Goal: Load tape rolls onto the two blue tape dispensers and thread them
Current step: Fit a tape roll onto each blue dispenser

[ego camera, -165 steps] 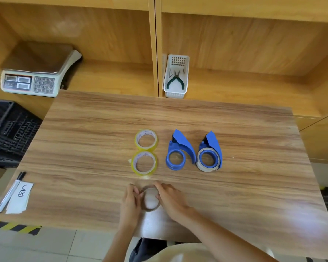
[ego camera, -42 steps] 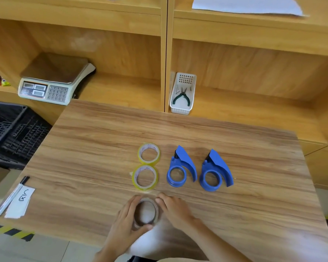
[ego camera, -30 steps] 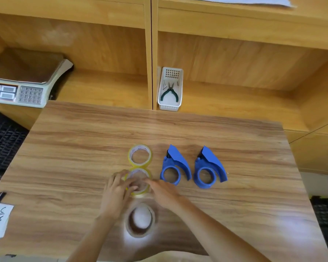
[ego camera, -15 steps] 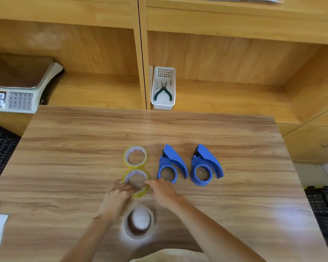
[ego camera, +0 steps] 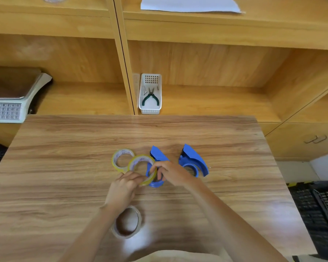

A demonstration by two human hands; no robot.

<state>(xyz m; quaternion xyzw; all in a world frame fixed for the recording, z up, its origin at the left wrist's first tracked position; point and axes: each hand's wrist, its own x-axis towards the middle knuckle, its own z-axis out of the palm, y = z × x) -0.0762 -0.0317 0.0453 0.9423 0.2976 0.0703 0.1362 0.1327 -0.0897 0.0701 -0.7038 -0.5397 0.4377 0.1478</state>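
Two blue tape dispensers sit mid-table: the left dispenser and the right dispenser. I hold a yellow tape roll tilted, its near edge over the left dispenser's ring. My left hand pinches the roll's near rim. My right hand grips the roll's right edge at the dispenser's hub. A second yellow roll lies flat just left of it. A clear, brown-cored roll lies flat near the table's front edge, partly under my left forearm.
A white basket with green-handled pliers stands on the shelf behind the table. A weighing scale sits at the far left. Black crates are on the floor at the right. A white sheet lies on the top shelf.
Both hands left the clear roll, took the nearer yellow roll, lifted it and carried it right onto the left dispenser. The camera view shifted slightly.
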